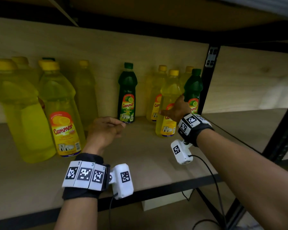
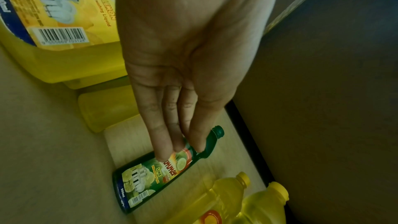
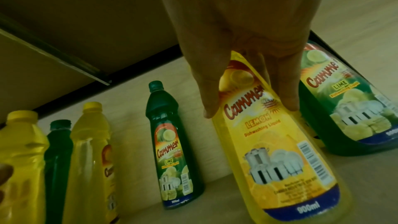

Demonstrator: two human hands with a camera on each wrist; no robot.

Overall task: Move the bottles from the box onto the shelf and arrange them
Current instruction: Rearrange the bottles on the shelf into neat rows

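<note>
My right hand (image 1: 175, 108) grips a yellow lemon bottle (image 1: 168, 94) that stands upright on the shelf (image 1: 148, 156). In the right wrist view the thumb and fingers (image 3: 287, 98) sit on either side of that lemon bottle (image 3: 277, 156). A green lime bottle (image 1: 193, 89) stands just right of it, by the post. My left hand (image 1: 106, 129) hovers over the shelf's middle and holds nothing; its fingers (image 2: 163, 135) reach out straight. Behind it, a second green lime bottle (image 1: 127, 95) stands alone. No box is in view.
Large yellow bottles (image 1: 60, 105) crowd the shelf's left side, with more behind them. More yellow bottles (image 1: 155, 92) stand behind the held one. A black upright post (image 1: 208, 77) bounds the right, and an upper shelf hangs low overhead. Bare board lies in front of my hands.
</note>
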